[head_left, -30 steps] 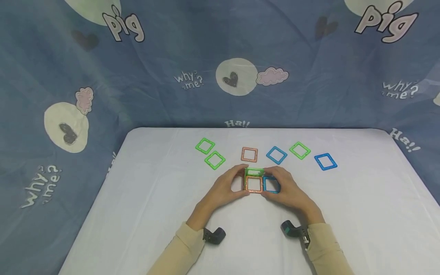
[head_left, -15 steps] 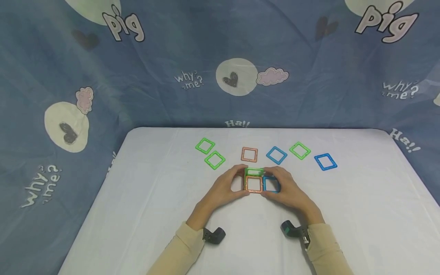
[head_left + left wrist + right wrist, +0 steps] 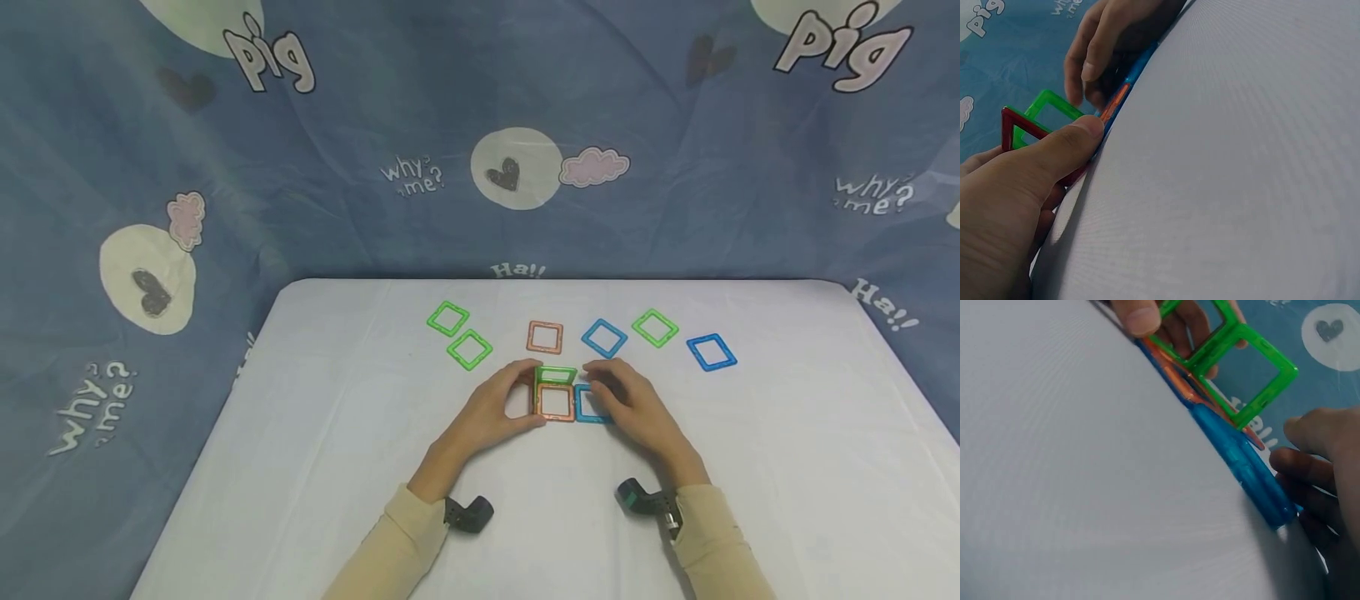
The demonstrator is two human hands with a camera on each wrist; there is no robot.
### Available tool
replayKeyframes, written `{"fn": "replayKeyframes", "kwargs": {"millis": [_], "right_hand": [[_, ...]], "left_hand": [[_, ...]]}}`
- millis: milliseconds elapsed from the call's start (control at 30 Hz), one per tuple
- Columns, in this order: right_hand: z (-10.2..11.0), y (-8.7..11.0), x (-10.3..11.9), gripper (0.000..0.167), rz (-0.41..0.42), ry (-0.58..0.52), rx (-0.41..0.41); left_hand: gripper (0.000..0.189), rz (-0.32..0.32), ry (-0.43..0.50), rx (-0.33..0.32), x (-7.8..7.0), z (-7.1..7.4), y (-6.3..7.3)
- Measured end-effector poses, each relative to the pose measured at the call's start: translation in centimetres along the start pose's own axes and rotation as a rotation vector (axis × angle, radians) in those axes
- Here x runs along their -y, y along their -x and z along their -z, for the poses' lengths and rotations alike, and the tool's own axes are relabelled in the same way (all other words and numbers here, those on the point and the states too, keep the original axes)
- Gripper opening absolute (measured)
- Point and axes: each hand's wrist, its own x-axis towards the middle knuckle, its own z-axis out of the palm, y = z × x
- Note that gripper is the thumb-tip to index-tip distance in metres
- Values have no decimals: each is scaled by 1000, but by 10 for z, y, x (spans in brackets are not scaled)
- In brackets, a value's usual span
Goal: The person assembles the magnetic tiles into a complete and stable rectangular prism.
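Magnetic square tiles are joined in front of me. An orange tile (image 3: 557, 419) lies flat beside a blue tile (image 3: 590, 420), and a green tile (image 3: 556, 369) stands along the orange one's back edge. My left hand (image 3: 487, 410) holds the upright tile on the left side, thumb at the front corner and fingers at the back. That tile looks green in the head view; a red frame (image 3: 1007, 128) shows there in the left wrist view. My right hand (image 3: 641, 408) hovers over the blue tile's right part, fingers loosely bent, gripping nothing.
Behind the joined tiles lie loose squares: two green tiles (image 3: 469, 349) at the left, an orange tile (image 3: 544, 323), a blue tile (image 3: 603, 338), another green tile (image 3: 655, 328) and a darker blue tile (image 3: 711, 352) rightward. A patterned curtain (image 3: 337, 208) hangs behind the white table (image 3: 337, 375).
My right hand has let go of the blue tile and shifted slightly up and right. My left hand and the joined tiles stay nearly where they were.
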Motion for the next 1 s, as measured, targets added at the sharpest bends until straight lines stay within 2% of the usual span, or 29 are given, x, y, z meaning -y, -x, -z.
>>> {"fn": "replayKeyframes", "kwargs": {"millis": [100, 300, 533, 633, 800, 1000], "right_hand": [[2, 0, -1, 26, -8, 20, -50], [11, 2, -3, 7, -63, 8, -200], [28, 3, -6, 5, -143, -41, -343], [37, 5, -9, 6, -187, -40, -366], [47, 9, -13, 18, -247, -32, -394], [54, 13, -19, 22, -251, -38, -432]], "left_hand": [[81, -4, -1, -3, 0, -1, 0], [81, -5, -3, -5, 0, -1, 0], [82, 4, -5, -3, 0, 0, 1], [82, -4, -1, -2, 1, -1, 1], [83, -10, -8, -8, 2, -1, 1], [83, -8, -13, -7, 1, -2, 0]]}}
